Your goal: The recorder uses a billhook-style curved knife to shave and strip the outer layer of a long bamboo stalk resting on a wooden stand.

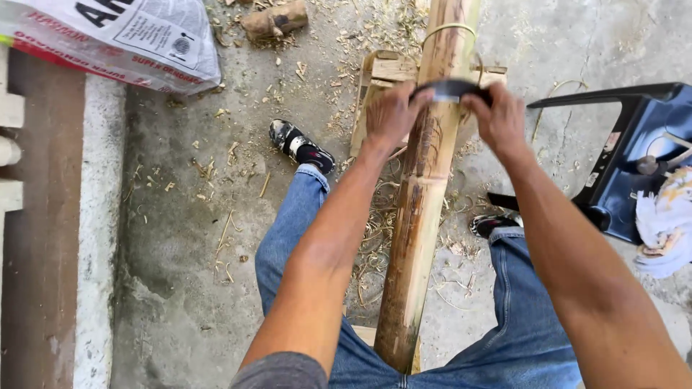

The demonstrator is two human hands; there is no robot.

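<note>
Nearest the camera: grey sleeve, blue denim jeans (pixel 519 338), knees apart, with the near end of a bamboo pole (pixel 418 238) lodged between the thighs on a pale wooden piece that is mostly hidden. Pole is round, thick, segmented by nodes; surface tan with dark brown streaks and scraped, fibrous patches. Long axis runs from the lap away from the person, tilted slightly right toward the top of the view, far end out of frame. Concrete floor (pixel 180 238) below is rough, grey, stained, littered with curled shavings (pixel 375 238), densest under the pole. Sandalled feet to either side of the pole: left foot (pixel 299 146) out to the left, right foot (pixel 494 223) partly hidden by the right leg. Farther out, both arms stretch forward. Left hand (pixel 389 115) grips one end of a dark curved blade (pixel 450 89); right hand (pixel 499 119) grips the other. The hands sit apart, one on each side of the pole, both closed on the blade, which lies crosswise over the pole's upper face, touching it. Just beyond the hands the pole rests on a low wooden stand (pixel 386 79), and a thin pale strip loops round the pole there. Right: dark blue plastic chair (pixel 641 166), white cloth (pixel 667 223) on it. Far left: printed white sack (pixel 122 39) on a ledge. Far centre: wood chunk (pixel 274 20).
</note>
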